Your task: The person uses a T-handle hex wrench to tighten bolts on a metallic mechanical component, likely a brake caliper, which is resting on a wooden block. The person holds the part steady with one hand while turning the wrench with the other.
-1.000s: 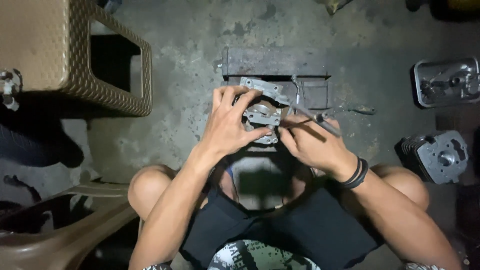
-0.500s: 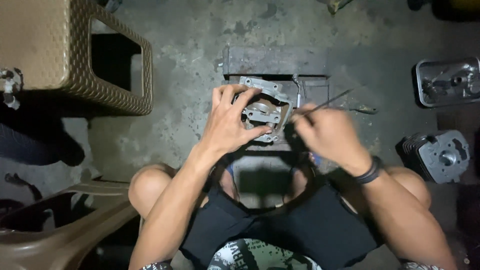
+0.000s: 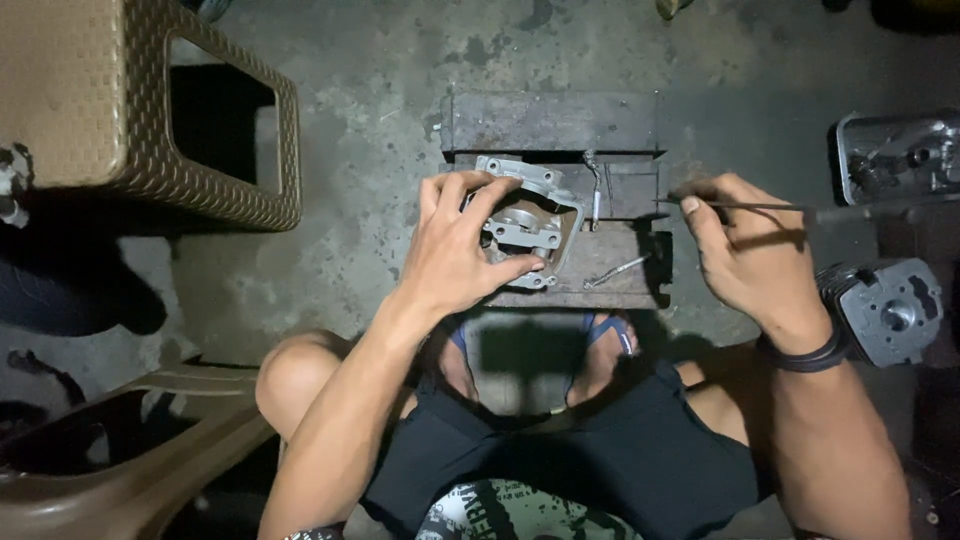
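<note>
My left hand (image 3: 458, 245) grips a grey cast-metal engine part (image 3: 528, 222) that rests on a dark, worn metal block (image 3: 548, 122) on the concrete floor. Its fingers wrap over the part's left edge and top. My right hand (image 3: 748, 250), with a black band on the wrist, holds a thin dark rod-like tool (image 3: 770, 208) to the right of the block, away from the part. Two small metal pins (image 3: 617, 268) lie on the block beside the part.
A brown woven plastic stool (image 3: 130, 110) stands at the upper left, and a brown plastic chair (image 3: 130, 460) at the lower left. A finned engine cylinder (image 3: 885, 310) and a metal engine cover (image 3: 890, 155) lie at the right. My knees and sandalled feet are below the block.
My right hand has drawn the thin tool away from the engine part, moving out to the right. My left hand stays on the part.
</note>
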